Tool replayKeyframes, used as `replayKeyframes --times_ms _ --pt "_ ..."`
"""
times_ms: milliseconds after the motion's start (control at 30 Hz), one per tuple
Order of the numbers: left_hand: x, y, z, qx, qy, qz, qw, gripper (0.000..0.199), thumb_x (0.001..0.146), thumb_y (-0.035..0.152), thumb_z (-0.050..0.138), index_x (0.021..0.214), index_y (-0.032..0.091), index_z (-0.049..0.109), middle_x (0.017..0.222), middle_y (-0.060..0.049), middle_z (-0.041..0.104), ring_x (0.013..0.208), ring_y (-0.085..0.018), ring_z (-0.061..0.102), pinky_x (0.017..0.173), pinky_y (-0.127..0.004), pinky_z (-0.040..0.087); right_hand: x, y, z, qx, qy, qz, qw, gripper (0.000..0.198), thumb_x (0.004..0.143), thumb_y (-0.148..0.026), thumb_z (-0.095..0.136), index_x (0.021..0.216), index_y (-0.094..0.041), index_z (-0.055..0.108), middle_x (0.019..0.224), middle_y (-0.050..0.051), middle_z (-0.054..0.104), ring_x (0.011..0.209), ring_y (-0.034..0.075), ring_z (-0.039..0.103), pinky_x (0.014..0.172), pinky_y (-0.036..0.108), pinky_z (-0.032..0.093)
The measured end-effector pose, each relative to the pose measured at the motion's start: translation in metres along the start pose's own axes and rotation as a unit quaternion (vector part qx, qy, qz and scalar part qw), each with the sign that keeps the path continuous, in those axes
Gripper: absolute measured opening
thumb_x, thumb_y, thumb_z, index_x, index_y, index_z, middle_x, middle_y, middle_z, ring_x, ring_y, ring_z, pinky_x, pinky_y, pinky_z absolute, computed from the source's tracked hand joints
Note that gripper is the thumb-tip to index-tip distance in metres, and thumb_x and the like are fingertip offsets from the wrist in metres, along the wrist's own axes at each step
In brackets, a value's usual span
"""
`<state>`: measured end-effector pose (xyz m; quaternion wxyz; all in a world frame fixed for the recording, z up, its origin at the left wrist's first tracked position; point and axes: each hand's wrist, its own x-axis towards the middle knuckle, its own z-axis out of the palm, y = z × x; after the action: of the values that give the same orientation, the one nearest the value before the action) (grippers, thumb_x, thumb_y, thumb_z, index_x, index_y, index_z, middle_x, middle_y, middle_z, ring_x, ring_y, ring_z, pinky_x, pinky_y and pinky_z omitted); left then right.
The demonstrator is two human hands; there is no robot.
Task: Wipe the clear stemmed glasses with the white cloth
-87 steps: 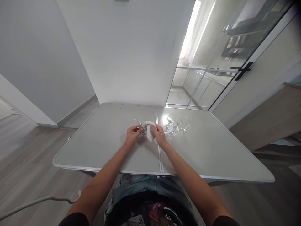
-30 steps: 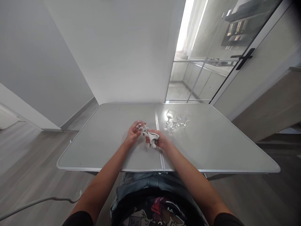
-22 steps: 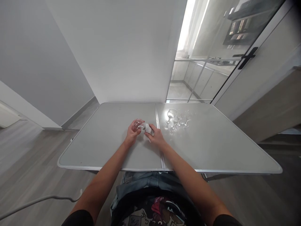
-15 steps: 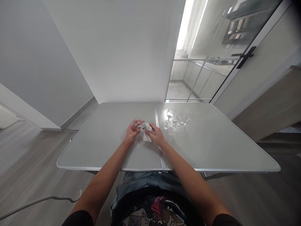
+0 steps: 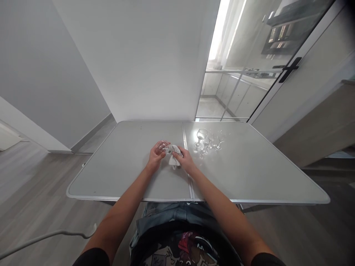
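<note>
My left hand [image 5: 155, 156] is closed around the bowl of a clear wine glass [image 5: 163, 147], which lies on its side above the table with its stem toward the right. A white cloth [image 5: 174, 159] is pinched in my right hand [image 5: 184, 159] and wraps the stem and foot end of that glass. The cloth's lower end hangs loose below my fingers. The foot of the glass is mostly hidden by cloth and fingers.
Several clear stemmed glasses [image 5: 205, 142] stand together on the right half of the grey folding table [image 5: 249, 166]. A metal seam [image 5: 191, 184] splits the tabletop. A white wall [image 5: 133, 62] and a glass door [image 5: 235, 74] rise behind it.
The cloth has shifted slightly in my right hand, and its hanging end now dips a little lower. My left hand keeps its hold on the glass.
</note>
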<state>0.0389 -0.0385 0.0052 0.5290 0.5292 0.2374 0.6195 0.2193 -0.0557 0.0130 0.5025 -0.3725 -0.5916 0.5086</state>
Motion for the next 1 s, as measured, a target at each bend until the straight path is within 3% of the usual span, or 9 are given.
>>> replayKeyframes --times_ms 133,267,433,600,700,833,933,1000 --pt "0.001 -0.003 -0.002 0.005 0.004 0.007 1.000 0.064 0.069 0.042 0.090 0.123 0.020 0.065 0.128 -0.016 0.067 0.110 -0.024 0.064 0.090 -0.033 0.047 -0.003 0.003 0.000 -0.195 0.043 -0.114 0.973 0.028 0.089 -0.041 0.066 0.112 -0.027 0.064 0.100 0.005 0.069 0.089 0.024 0.059 0.089 0.038 0.043" --pt "0.001 -0.006 -0.003 0.006 0.024 0.000 1.000 0.064 0.067 0.041 0.092 0.122 0.020 0.065 0.127 -0.017 0.068 0.111 -0.025 0.065 0.091 -0.035 0.047 -0.005 0.012 0.000 -0.281 0.057 -0.167 0.943 0.023 0.087 -0.027 0.062 0.109 -0.025 0.061 0.105 0.008 0.069 0.097 0.027 0.060 0.094 0.042 0.039" --pt "0.001 -0.007 -0.004 0.002 0.039 -0.006 0.999 0.066 0.068 0.043 0.090 0.123 0.019 0.064 0.127 -0.018 0.068 0.115 -0.028 0.064 0.095 -0.038 0.047 -0.004 0.011 0.001 -0.287 0.032 -0.181 0.940 0.008 0.086 -0.027 0.063 0.092 -0.025 0.059 0.095 0.006 0.065 0.091 0.025 0.059 0.090 0.040 0.042" --pt "0.001 -0.009 -0.007 -0.028 0.061 0.004 0.998 0.065 0.072 0.041 0.089 0.127 0.019 0.063 0.131 -0.017 0.067 0.115 -0.024 0.064 0.098 -0.037 0.048 -0.005 0.002 0.000 -0.259 -0.062 -0.235 0.935 0.021 0.084 -0.040 0.071 0.095 -0.025 0.060 0.126 0.011 0.059 0.115 0.027 0.056 0.101 0.041 0.041" --pt "0.001 -0.010 -0.007 -0.037 0.051 -0.002 0.998 0.067 0.070 0.040 0.090 0.128 0.020 0.062 0.132 -0.017 0.067 0.113 -0.024 0.065 0.098 -0.037 0.048 -0.006 0.004 0.002 -0.259 -0.047 -0.208 0.942 0.018 0.085 -0.038 0.067 0.092 -0.025 0.058 0.122 0.011 0.060 0.113 0.027 0.056 0.101 0.042 0.040" --pt "-0.001 -0.009 -0.004 -0.026 0.035 -0.010 0.999 0.068 0.070 0.041 0.090 0.127 0.020 0.062 0.132 -0.018 0.067 0.109 -0.025 0.066 0.098 -0.039 0.048 -0.005 0.011 0.007 -0.227 0.036 -0.123 0.965 0.024 0.083 -0.036 0.068 0.100 -0.025 0.054 0.090 0.002 0.061 0.083 0.022 0.055 0.083 0.036 0.042" --pt "-0.003 -0.008 -0.004 -0.027 0.012 -0.017 0.999 0.068 0.071 0.044 0.088 0.129 0.019 0.062 0.132 -0.019 0.067 0.114 -0.026 0.065 0.100 -0.040 0.046 -0.004 0.010 0.008 -0.082 0.027 -0.022 0.996 0.029 0.087 -0.049 0.065 0.100 -0.026 0.052 0.076 -0.003 0.055 0.067 0.017 0.050 0.067 0.029 0.038" --pt "-0.003 -0.009 -0.005 -0.035 -0.006 -0.023 0.999 0.070 0.071 0.047 0.088 0.130 0.018 0.062 0.131 -0.020 0.067 0.118 -0.028 0.064 0.103 -0.041 0.045 -0.002 0.006 0.007 0.052 -0.012 0.068 0.996 0.035 0.087 -0.057 0.063 0.096 -0.025 0.053 0.073 -0.003 0.055 0.064 0.015 0.050 0.062 0.028 0.038"
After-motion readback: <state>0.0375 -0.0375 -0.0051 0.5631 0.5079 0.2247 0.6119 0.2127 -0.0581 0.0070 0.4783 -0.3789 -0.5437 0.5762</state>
